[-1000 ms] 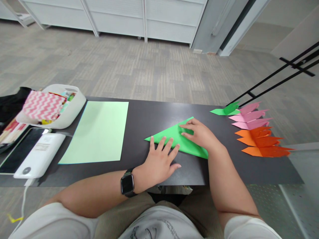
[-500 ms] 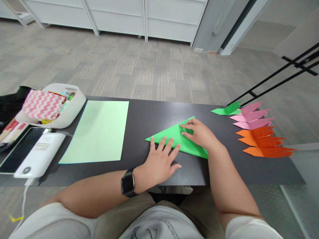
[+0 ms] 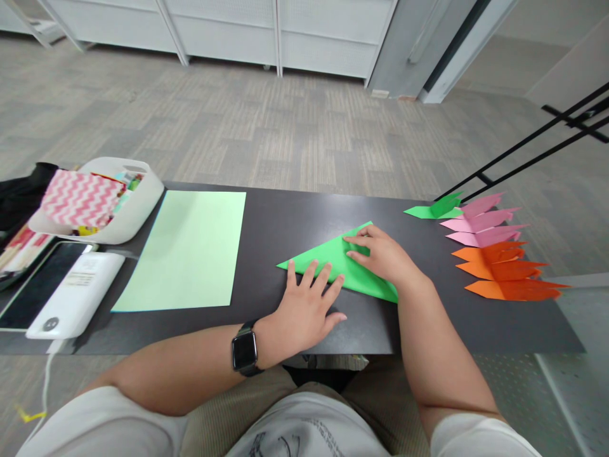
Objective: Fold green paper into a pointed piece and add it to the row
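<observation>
Dark counter (image 3: 285,216) | green folded triangle (image 3: 328,257) at centre | left hand (image 3: 307,311) flat, fingers spread on its near edge — right hand (image 3: 385,257) flat, pressing its top | risk: uneven pressure lets paper slip, crease skews

Bright green sheet of paper folded into a long, narrow triangle (image 3: 328,260), lying flat and fully creased, with no edge lifted. Its sharpest tip pointed away past the fingertips of the left hand (image 3: 307,311), whose spread fingers rested on the near long edge close to that tip. The broad end lay beneath the right hand (image 3: 383,257): the far corner projected just beyond the fingers, which pressed down on the upper surface, while the near corner emerged beside the right wrist. The stretch of paper between the two hands was uncovered, smooth and evenly coloured.
</observation>
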Demonstrator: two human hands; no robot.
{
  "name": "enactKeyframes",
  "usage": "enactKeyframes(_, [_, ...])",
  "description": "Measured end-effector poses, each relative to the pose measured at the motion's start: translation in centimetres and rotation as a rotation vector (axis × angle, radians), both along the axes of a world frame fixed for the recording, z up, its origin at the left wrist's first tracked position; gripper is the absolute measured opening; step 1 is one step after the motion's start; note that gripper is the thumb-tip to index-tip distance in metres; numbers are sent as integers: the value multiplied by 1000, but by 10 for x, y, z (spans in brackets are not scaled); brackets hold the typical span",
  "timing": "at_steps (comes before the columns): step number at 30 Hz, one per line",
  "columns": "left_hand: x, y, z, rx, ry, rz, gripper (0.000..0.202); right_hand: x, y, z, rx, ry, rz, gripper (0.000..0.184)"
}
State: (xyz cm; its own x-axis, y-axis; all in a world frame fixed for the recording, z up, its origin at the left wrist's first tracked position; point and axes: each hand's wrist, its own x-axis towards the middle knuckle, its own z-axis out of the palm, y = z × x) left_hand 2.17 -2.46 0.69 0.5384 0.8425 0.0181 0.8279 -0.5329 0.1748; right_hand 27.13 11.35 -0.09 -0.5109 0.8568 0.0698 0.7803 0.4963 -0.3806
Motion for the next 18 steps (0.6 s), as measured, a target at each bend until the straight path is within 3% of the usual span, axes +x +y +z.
enactKeyframes(18, [0, -1, -1, -2, -11, 1, 73, -1, 1, 1, -9, 10, -1, 35])
